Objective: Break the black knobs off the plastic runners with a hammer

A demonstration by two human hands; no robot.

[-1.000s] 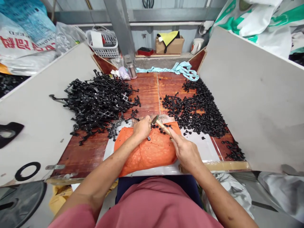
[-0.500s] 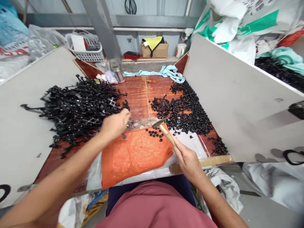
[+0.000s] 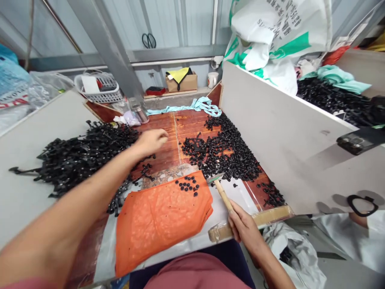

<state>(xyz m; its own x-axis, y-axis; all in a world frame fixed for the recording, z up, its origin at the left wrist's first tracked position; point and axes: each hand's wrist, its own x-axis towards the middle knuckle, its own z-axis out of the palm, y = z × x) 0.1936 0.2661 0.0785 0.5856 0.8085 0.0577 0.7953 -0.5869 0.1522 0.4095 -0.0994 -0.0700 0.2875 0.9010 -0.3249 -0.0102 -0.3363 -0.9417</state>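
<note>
My left hand (image 3: 152, 141) reaches out over the wooden table (image 3: 168, 132), at the right edge of a big heap of black plastic frames (image 3: 81, 154). Its fingers are curled together; whether they hold anything is hidden. My right hand (image 3: 245, 226) grips the wooden handle of a small hammer (image 3: 221, 192), whose head hovers near the table between an orange cloth (image 3: 162, 216) and a pile of small black round parts (image 3: 228, 150). Several loose black round parts (image 3: 188, 185) lie on the cloth's far edge.
Grey boards wall the table on the left (image 3: 27, 160) and right (image 3: 279, 136). At the back stand a metal flask (image 3: 138, 110), a white basket (image 3: 98, 86), a cardboard box (image 3: 180, 80), a mug (image 3: 213, 79) and a light blue cloth (image 3: 192, 106). Sacks (image 3: 276, 36) pile up behind the right board.
My left hand left the orange cloth and stretched out to the far left, by the frame heap. The hammer drew back to the right, off the cloth. The view swung right.
</note>
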